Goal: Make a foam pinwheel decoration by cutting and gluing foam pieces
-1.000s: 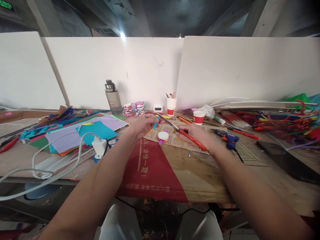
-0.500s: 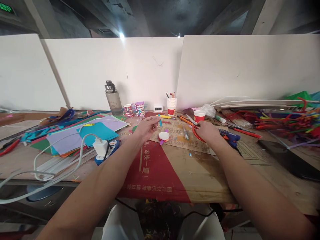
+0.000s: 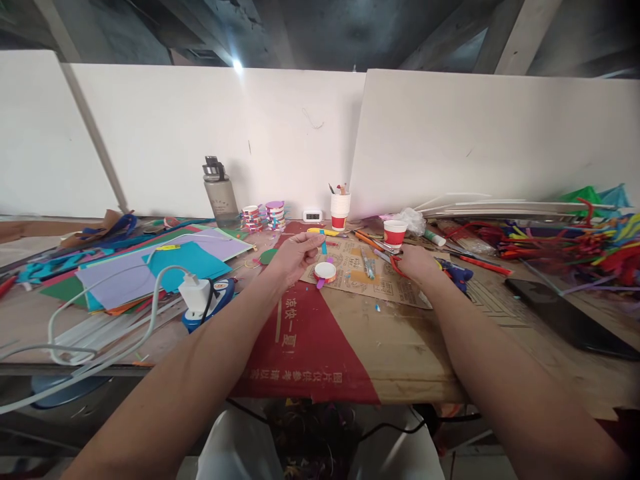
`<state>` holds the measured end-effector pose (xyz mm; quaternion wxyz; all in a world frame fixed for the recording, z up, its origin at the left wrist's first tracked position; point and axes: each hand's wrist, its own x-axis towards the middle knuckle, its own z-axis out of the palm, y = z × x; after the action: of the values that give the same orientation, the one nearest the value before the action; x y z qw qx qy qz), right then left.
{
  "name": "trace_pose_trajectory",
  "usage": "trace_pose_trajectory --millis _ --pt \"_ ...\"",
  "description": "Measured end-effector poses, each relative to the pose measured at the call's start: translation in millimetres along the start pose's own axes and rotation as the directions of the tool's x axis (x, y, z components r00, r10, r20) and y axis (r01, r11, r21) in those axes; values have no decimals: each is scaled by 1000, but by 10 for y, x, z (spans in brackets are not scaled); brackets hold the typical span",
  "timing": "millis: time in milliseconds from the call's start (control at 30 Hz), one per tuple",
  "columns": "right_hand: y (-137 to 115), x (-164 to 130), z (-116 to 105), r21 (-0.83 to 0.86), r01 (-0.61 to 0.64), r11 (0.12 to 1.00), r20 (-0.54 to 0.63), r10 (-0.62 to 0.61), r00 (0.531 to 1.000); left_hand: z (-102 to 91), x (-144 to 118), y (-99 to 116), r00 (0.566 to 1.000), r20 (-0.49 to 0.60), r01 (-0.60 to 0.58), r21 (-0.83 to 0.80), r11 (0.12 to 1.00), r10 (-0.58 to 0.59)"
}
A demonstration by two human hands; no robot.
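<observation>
– Head view: what do the fingers hold?
– Left hand (image 3: 295, 257), centre frame, pinches one small blue strip (image 3: 324, 249) between thumb and fingertips. Right hand (image 3: 417, 262), just right of centre, is closed on one pair of red-handled scissors (image 3: 395, 261) lying on the cardboard sheet (image 3: 400, 293).
– What surrounds them?
– One white round lid-like piece (image 3: 325, 271) sits below the strip. Behind: two red-and-white paper cups (image 3: 395, 233), one grey bottle (image 3: 219, 193) upper left, one blue glue gun (image 3: 454, 272) right.
</observation>
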<state>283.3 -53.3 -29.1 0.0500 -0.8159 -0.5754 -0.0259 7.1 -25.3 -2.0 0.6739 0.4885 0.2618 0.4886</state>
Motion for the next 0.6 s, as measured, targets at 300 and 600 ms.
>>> trace_pose_trajectory --millis 300,600 --pt "-108 -24 -14 58 84 995 -63 -80 995 -15 24 -44 1000 -27 -4 -3 1000 4" --pt "-254 -176 -26 28 140 990 39 -141 989 -18 36 -47 1000 -9 7 47 999 -7"
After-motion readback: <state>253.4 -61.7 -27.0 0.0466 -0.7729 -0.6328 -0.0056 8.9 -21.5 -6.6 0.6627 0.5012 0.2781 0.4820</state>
